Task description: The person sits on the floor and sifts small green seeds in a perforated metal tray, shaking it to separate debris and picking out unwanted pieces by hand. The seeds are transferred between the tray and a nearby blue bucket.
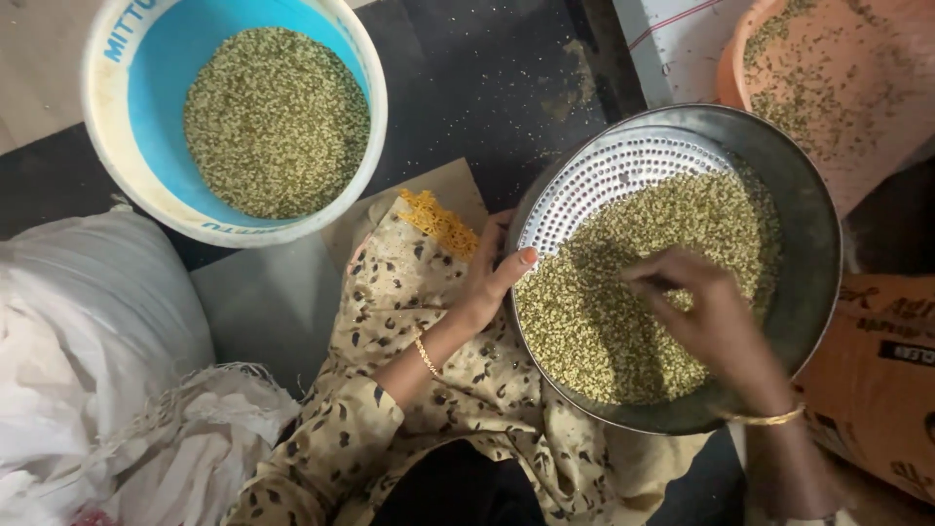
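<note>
The left hand [487,278] grips the nine o'clock rim of the round perforated metal sieve [623,170], thumb over the edge. The right hand [706,312], fingers bent loosely, rakes the grainy split green lentils [623,321] at its centre, holding nothing.

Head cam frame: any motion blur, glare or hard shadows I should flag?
Head view: right hand is motion-blurred over the grain in the metal sieve; left hand on the rim is sharper. The bare perforated patch shows bright glare. The right hand casts a soft shadow on the grain. The blue-lined bucket is evenly lit, its grain fairly sharp.
</note>
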